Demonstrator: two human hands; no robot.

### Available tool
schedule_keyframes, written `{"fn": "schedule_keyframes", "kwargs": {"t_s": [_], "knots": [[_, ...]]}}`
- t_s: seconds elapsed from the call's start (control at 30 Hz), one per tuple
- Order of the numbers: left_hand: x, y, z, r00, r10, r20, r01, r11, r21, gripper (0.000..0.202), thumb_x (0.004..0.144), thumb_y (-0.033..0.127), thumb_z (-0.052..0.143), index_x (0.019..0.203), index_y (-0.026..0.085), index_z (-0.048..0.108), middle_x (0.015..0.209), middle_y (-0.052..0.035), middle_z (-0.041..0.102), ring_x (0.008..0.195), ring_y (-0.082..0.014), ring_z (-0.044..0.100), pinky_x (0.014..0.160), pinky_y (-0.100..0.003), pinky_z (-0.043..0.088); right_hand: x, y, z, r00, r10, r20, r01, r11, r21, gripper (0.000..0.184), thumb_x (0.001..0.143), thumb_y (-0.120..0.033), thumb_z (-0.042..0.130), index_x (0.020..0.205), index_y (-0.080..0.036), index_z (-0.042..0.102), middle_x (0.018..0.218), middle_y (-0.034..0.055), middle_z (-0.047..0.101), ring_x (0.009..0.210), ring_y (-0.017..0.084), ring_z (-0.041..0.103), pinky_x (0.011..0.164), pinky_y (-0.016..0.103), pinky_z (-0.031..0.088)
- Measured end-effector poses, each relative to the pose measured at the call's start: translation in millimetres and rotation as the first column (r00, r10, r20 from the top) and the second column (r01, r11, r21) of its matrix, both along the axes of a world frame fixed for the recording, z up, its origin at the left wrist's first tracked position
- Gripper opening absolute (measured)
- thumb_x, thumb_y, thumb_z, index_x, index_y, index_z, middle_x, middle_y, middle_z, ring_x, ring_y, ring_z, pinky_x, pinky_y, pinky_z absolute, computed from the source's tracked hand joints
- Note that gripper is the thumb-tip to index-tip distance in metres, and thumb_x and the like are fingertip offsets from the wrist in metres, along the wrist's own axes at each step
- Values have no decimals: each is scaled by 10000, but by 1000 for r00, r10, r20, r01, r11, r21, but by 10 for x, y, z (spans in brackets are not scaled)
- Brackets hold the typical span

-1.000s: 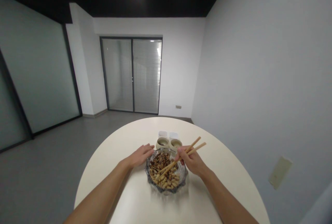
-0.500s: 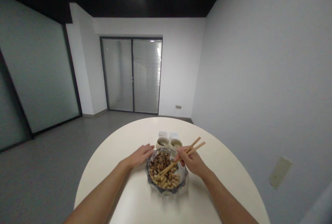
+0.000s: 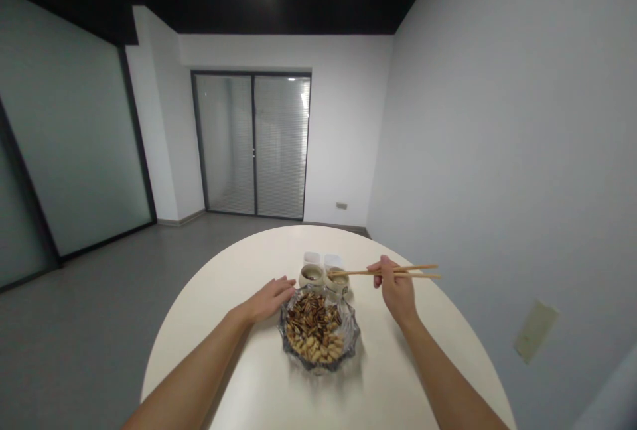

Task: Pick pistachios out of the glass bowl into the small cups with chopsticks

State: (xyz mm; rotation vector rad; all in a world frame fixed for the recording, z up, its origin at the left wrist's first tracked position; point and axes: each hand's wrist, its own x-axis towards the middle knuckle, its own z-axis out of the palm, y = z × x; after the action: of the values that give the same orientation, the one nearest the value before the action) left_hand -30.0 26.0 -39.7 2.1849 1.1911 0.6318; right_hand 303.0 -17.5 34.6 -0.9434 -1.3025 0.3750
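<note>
Chopsticks (image 3: 359,273) moved to one pot (image 3: 336,284) — tips (image 3: 331,273) left of the right grip (image 3: 397,287).

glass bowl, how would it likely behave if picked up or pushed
The glass bowl is probably stiff and fairly heavy, judging by its thick-looking walls. Its pointed rim may chip if knocked. Broad and low, it should resist tipping, though the loose nuts inside could shift.
</note>
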Motion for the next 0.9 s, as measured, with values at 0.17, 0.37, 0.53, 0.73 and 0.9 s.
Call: {"fn": "schedule_keyframes", "kwargs": {"t_s": [0.17, 0.37, 0.53, 0.73, 0.9], "knots": [[-1, 11, -5, 1000, -4, 5, 4, 1000, 3, 744, 1006, 775, 353, 1356, 235, 727, 1632, -100, 521, 1580, -377, 349, 1327, -566, 171, 127, 70, -40, 995, -101, -7, 101, 995, -20, 776, 875, -893, 533, 677, -176, 752, 456, 14, 544, 445, 159, 505, 445, 286, 400], [-3, 13, -10, 1000, -2, 20, 2, 1000, 0, 702, 1005, 769, 384, 1329, 260, 744, 1625, -87, 531, 1583, -360, 351, 1332, -552, 164, 155, 103, -70, 993, -116, 4, 116, 993, -31, 791, 870, -907, 514, 670, -179, 750, 450, 14, 540, 448, 167, 515, 458, 296, 413], [2, 23, -24, 1000, 0, 19, 0, 1000, 4, 716, 1003, 771, 374, 1338, 254, 739, 1627, -96, 526, 1580, -366, 354, 1329, -564, 162, 115, 133, -111, 995, -98, -10, 97, 994, -50, 784, 876, -898, 520, 698, -172, 756, 469, 15, 556, 458, 167, 523, 460, 292, 411], [-2, 16, -11, 1000, -1, 14, 1, 1000, -4, 707, 1015, 751, 375, 1368, 245, 719, 1632, -97, 523, 1586, -361, 342, 1331, -564, 159, -136, 256, -90, 995, -95, -9, 94, 994, -48, 801, 884, -903, 489, 704, -168, 751, 478, 11, 551, 474, 173, 536, 489, 296, 429], [-7, 9, 5, 1000, -6, 3, 6, 1000, 3, 691, 1022, 739, 377, 1385, 258, 715, 1630, -85, 527, 1584, -366, 346, 1337, -559, 138, -329, 398, -62, 997, -75, 23, 76, 997, -30, 776, 911, -878, 471, 707, -180, 743, 498, 11, 569, 500, 184, 567, 537, 304, 463]]}}
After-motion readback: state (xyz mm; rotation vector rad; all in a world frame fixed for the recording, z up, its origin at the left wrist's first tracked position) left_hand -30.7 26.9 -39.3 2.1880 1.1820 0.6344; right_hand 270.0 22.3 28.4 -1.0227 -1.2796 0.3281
